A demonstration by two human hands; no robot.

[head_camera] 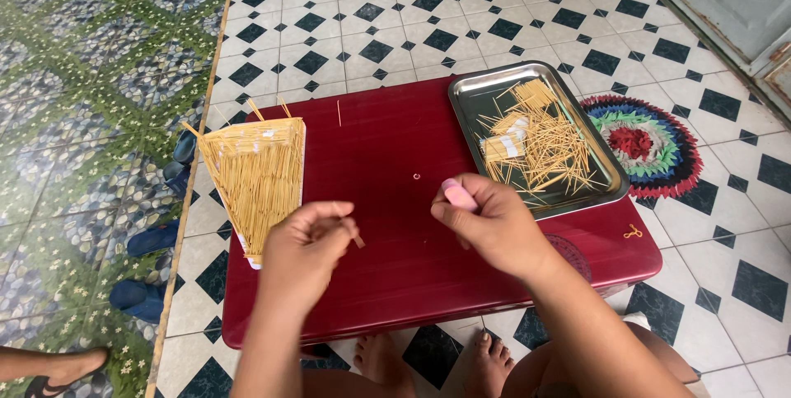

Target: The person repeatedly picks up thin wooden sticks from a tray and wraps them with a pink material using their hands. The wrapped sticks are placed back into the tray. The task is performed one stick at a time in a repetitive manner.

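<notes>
Toothpick-like thin stick is pinched between the fingertips of the left hand, low over the middle of the red worktop. Its long axis is tilted, with the free end pointing to the right and a little toward the person. The right hand is closed around a small pink object, whose kind cannot be told, and it is kept near the left hand, not touching it. The stick lies left of the right hand, so the left hand is the nearer one.

A fan-shaped panel of many sticks on white backing is seen just left of the left hand, at the worktop edge. One steel tray is placed at the far right, well apart from the left hand, and a loose heap of sticks, too many to count, is held in it. One single stick lies at the far edge, and one small ring near the centre. Two hands and two bare feet are counted.
</notes>
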